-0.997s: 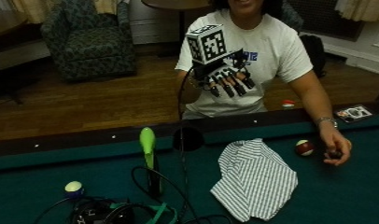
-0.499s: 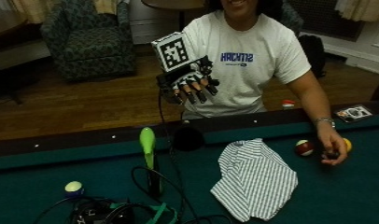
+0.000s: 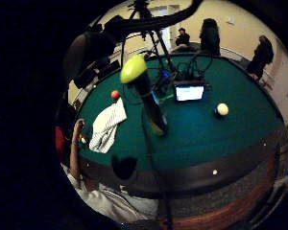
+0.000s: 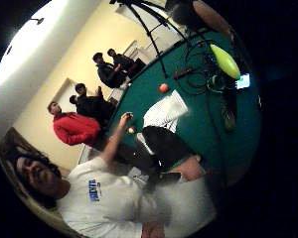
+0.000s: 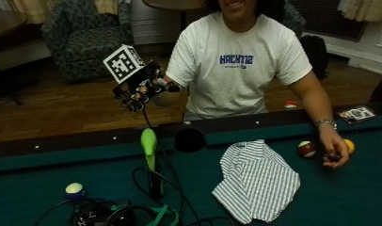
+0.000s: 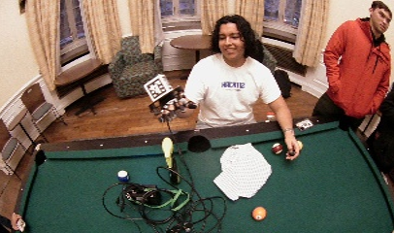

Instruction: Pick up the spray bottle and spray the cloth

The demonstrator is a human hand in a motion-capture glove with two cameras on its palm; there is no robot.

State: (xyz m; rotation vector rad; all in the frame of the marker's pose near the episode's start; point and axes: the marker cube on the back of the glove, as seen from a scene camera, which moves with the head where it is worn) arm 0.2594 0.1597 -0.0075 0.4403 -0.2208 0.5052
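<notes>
Green-capped dark spray bottle (image 5: 151, 162) stands amid cables, so the empty, loosely curled gloved right hand (image 5: 141, 89) above could snag them reaching down.

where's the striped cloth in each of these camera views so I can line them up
Outside view: striped cloth on the felt, beside the spray bottle.
Wide outside view, mid-table.
Little finger palm view.
Thumb palm view.
Shared landmark: the bottle's lime-green head, in all four.

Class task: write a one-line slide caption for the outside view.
Gloved right hand raised above the spray bottle; striped cloth lies beside it on the pool table.
</notes>
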